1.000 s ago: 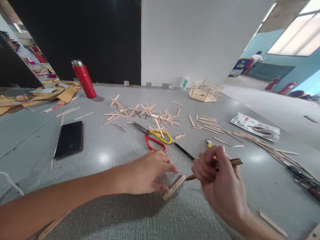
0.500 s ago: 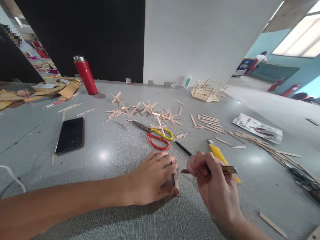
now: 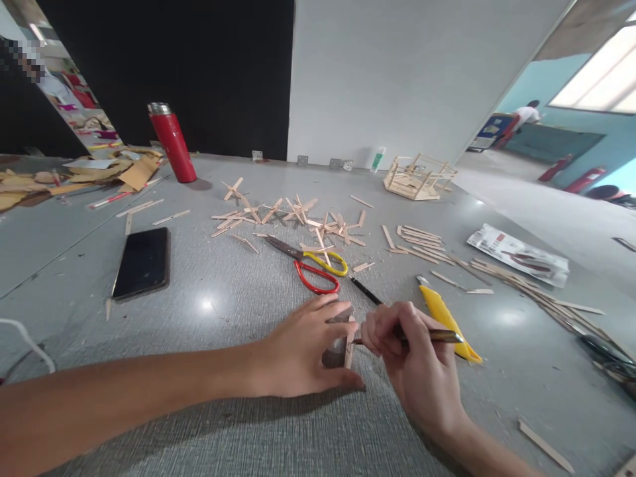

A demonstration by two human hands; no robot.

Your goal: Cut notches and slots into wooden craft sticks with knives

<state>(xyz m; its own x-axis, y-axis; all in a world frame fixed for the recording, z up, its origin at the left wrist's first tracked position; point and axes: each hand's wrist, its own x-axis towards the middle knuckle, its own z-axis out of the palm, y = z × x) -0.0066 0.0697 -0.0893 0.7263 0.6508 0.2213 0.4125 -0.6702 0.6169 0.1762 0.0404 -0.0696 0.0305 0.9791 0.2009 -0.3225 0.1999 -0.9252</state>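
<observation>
My left hand (image 3: 318, 348) is arched low over the table, its fingertips and thumb holding a short wooden craft stick (image 3: 350, 344) against the surface. Part of that stick is hidden under the fingers. In my right hand (image 3: 415, 361) is a slim, brownish, shiny pen-like tool (image 3: 444, 336), pinched between thumb and fingers. The tool's tip meets the stick, or is very close to it; its exact kind is unclear. Beyond my hands lie scissors (image 3: 320, 285) with one red and one yellow handle, and a black pen (image 3: 365, 290). A yellow utility knife (image 3: 442, 315) rests beside my right hand.
Several craft sticks lie in a loose pile (image 3: 298, 212) and a row (image 3: 420, 238). A phone (image 3: 142, 263), red flask (image 3: 172, 142), glue bottle (image 3: 378, 159), wooden stick frame (image 3: 415, 179) and white packet (image 3: 519, 254) surround the work. A person (image 3: 527, 114) is far right.
My right hand has moved left, bringing the tool's tip to the stick. The left thumb has shifted slightly right, and the stick is less covered. The view has tilted a little.
</observation>
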